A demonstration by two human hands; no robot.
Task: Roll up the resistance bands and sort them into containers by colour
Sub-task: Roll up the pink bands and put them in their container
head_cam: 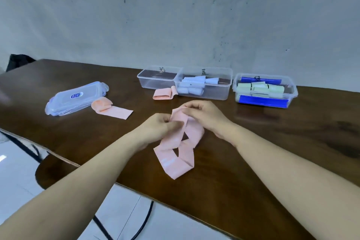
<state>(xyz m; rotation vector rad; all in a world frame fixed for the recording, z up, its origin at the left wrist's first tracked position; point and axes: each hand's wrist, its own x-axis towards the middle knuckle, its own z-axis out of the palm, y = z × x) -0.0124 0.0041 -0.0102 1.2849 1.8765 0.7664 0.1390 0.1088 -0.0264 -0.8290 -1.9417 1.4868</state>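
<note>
A twisted loop of pale pink rubber resistance band [175, 154] lies mid-surface on the dark brown wooden surface [253, 161]. The left hand [157, 128] and right hand [204, 117] both have fingers pinched on its far end. At twelve o'clock sits a clear plastic container of light blue rolls [202, 85]; at ten o'clock, a half-rolled pink band [111, 108].

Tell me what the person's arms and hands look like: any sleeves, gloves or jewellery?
Both arms are bare from the bottom edge of the picture up to the hands, with no sleeve in view. The left hand and the right hand wear no gloves, and no watch, bracelet or ring shows on the wrists or on the fingers that can be seen. No marks or tattoos appear on either forearm.
</note>
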